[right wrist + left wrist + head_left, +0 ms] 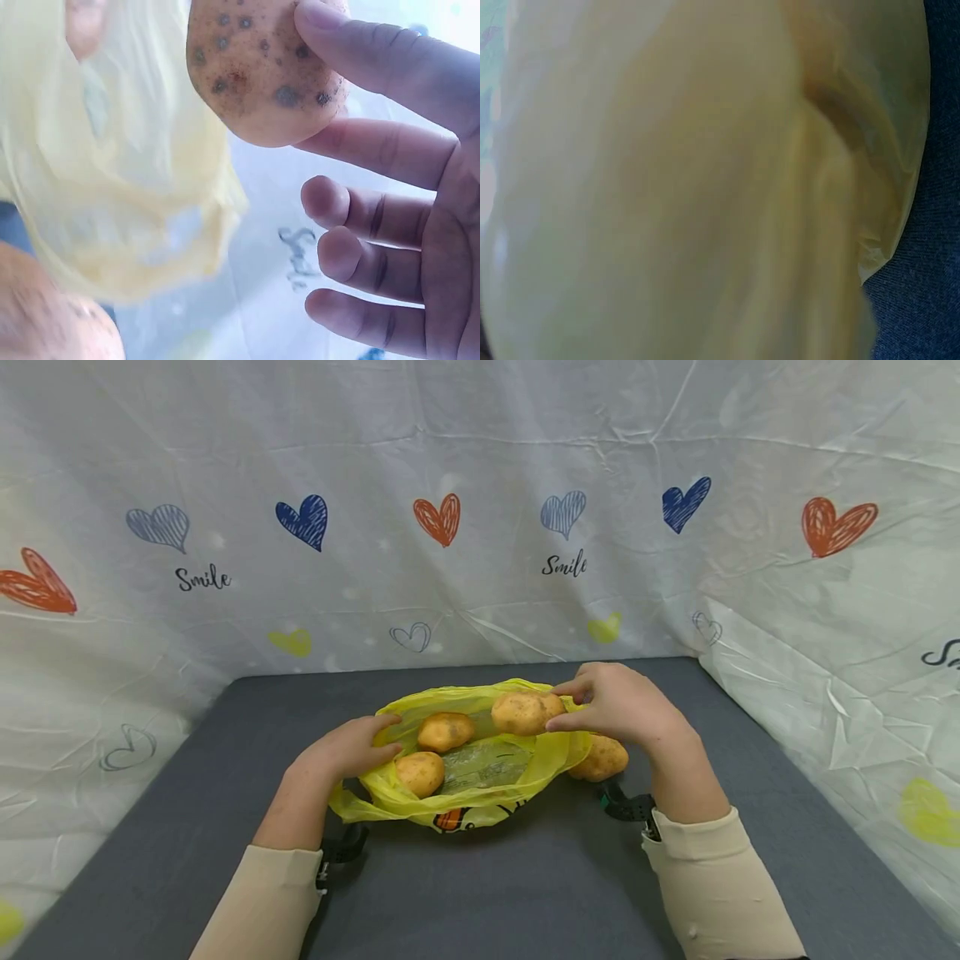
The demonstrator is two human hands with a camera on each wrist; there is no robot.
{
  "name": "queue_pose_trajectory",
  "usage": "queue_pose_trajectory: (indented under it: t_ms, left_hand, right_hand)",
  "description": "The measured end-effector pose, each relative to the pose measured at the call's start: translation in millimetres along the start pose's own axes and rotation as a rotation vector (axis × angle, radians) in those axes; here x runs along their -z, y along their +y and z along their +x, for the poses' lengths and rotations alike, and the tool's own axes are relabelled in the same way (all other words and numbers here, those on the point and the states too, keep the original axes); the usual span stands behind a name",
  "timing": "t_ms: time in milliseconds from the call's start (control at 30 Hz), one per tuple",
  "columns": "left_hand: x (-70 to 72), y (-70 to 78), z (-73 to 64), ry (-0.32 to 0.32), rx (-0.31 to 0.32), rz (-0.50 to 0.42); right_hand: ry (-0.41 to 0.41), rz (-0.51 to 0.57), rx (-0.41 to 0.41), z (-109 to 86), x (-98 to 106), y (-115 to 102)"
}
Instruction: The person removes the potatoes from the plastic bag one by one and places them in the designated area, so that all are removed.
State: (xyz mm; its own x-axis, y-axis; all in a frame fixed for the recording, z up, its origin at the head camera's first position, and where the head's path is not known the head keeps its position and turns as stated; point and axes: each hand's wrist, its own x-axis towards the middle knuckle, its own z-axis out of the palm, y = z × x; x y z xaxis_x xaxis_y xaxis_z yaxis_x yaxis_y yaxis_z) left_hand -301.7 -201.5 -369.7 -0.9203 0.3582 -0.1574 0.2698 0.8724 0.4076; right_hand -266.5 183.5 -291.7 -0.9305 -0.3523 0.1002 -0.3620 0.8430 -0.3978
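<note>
the right hand (622,706) pinches an oval tan potato (525,713) over a thin yellow plastic bag (491,798), near the dark grey table's (480,902) far edge. the left hand (345,747) touches the bag's left rim, grip unclear. a second potato (446,732) and third potato (420,774) lie inside.
</note>
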Motion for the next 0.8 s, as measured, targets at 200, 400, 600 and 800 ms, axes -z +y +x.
queue_pose_trajectory:
  t_ms: [200, 400, 600, 800]
  left_hand:
    - [-0.6, 1.4, 1.3, -0.006, 0.001, -0.005]
    - [-0.7, 2.2, 1.0, -0.006, 0.007, -0.01]
    - [-1.4, 0.9, -0.7, -0.008, -0.002, -0.013]
    - [-3.1, -1.2, -1.0, -0.014, -0.001, -0.017]
  right_hand:
    - [0.027, 0.084, -0.091, -12.4, 16.9, 20.5]
    - [0.017, 0.13, -0.182, -20.2, 27.2, 41.4]
    - [-0.019, 0.128, -0.24, -25.4, 31.8, 64.0]
    - [-0.042, 0.166, -0.277, -33.3, 35.8, 84.0]
